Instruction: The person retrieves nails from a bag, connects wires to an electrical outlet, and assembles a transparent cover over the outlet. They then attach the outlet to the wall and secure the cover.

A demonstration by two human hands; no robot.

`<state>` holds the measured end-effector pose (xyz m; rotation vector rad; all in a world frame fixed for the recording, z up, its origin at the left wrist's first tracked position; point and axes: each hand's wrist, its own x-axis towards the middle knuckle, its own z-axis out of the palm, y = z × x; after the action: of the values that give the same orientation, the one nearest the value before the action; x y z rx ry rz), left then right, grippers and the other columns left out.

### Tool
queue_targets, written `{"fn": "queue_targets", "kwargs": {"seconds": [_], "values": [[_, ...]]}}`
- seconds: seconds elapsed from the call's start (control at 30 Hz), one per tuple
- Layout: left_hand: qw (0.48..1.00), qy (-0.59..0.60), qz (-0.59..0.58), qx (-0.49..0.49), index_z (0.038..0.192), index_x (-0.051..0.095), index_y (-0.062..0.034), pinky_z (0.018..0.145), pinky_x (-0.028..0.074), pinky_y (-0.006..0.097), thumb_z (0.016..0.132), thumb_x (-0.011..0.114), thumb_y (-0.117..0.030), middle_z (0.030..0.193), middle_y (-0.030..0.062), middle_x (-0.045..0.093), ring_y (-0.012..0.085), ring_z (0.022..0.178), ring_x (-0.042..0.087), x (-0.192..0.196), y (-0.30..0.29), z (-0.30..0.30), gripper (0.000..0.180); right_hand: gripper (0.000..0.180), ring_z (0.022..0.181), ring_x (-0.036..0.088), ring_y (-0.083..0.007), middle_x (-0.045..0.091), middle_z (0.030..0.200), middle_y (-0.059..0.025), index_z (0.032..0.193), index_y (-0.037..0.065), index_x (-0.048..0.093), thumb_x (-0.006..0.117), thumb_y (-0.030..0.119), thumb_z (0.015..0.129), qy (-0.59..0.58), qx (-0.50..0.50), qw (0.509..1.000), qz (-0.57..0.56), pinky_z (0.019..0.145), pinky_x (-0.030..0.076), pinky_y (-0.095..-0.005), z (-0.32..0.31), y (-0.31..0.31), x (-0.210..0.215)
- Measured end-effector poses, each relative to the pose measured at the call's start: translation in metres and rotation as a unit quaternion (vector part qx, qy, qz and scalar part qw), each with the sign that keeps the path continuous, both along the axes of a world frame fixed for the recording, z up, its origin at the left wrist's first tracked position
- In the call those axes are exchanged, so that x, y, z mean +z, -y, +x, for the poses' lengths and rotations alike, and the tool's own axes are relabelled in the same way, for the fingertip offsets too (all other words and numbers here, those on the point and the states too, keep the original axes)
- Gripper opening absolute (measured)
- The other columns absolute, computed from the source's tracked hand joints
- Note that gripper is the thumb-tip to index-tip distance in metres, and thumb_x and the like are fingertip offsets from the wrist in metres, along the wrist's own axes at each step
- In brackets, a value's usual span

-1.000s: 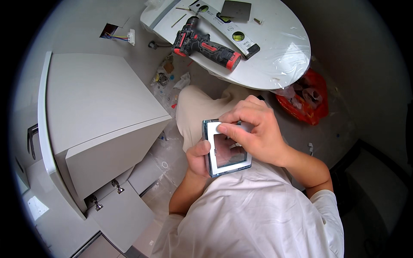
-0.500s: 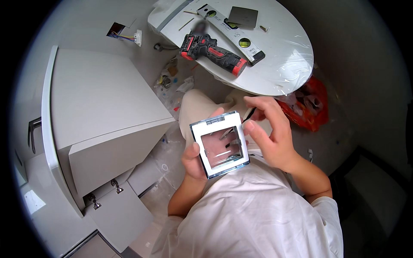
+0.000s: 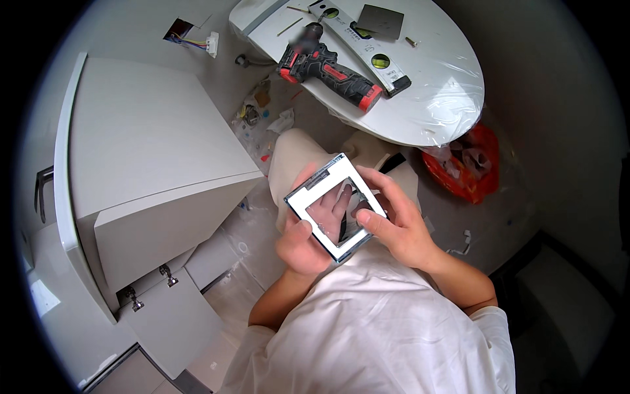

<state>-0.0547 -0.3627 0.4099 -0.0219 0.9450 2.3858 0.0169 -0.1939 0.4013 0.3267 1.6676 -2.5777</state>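
I hold a square white frame (image 3: 308,196) with a grey rim and an open middle in front of my chest, above my lap. My left hand (image 3: 303,243) grips it from below, thumb on the near edge, fingers showing through the opening. My right hand (image 3: 396,223) holds its right side, thumb pressed on the lower right corner and fingers along the top right edge. A small dark part (image 3: 392,161) lies on my knee just beyond the right hand.
A round white table (image 3: 438,98) covered in clear film carries a red and black cordless drill (image 3: 326,67), a spirit level (image 3: 365,44) and a grey square plate (image 3: 380,21). A white cabinet (image 3: 144,164) stands at left. An orange bag (image 3: 466,167) and scraps lie on the floor. Wires (image 3: 197,42) hang from a wall opening.
The frame has tilted and turned so its open middle faces me. My right hand slid from covering its face to its right edge. The view shifted slightly downward.
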Motion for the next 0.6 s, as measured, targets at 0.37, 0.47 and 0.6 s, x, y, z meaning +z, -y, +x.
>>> {"fn": "queue_targets", "kwargs": {"seconds": [0.37, 0.47, 0.6], "values": [[0.678, -0.524, -0.515, -0.003, 0.117, 0.064, 0.0034, 0.099, 0.053, 0.041, 0.075, 0.083, 0.002, 0.13, 0.0227, 0.067, 0.0333, 0.115, 0.067, 0.033, 0.008, -0.015, 0.045, 0.047, 0.13, 0.06, -0.0335, 0.063, 0.137, -0.0228, 0.142, -0.003, 0.058, 0.064, 0.017, 0.1, -0.028, 0.017, 0.985, 0.167, 0.111, 0.045, -0.0398, 0.006, -0.009, 0.004], [0.674, -0.53, -0.514, 0.038, 0.112, 0.067, 0.0028, 0.095, 0.056, 0.04, 0.077, 0.08, 0.006, 0.125, 0.0228, 0.07, 0.0348, 0.108, 0.07, 0.03, 0.007, -0.011, 0.038, 0.049, 0.137, 0.057, -0.0346, 0.061, 0.143, -0.0236, 0.145, -0.005, 0.057, 0.063, 0.021, 0.103, -0.037, 0.024, 0.986, 0.158, 0.115, 0.042, -0.04, 0.01, -0.011, 0.004], [0.654, -0.55, -0.518, 0.042, 0.11, 0.068, 0.0039, 0.093, 0.057, 0.04, 0.076, 0.08, 0.007, 0.122, 0.0232, 0.071, 0.0355, 0.106, 0.071, 0.032, 0.004, -0.007, 0.036, 0.05, 0.142, 0.053, -0.0354, 0.058, 0.149, -0.0239, 0.147, -0.006, 0.054, 0.06, 0.023, 0.107, -0.031, 0.026, 0.994, 0.098, 0.118, 0.039, -0.0399, 0.017, -0.009, -0.004]]}}
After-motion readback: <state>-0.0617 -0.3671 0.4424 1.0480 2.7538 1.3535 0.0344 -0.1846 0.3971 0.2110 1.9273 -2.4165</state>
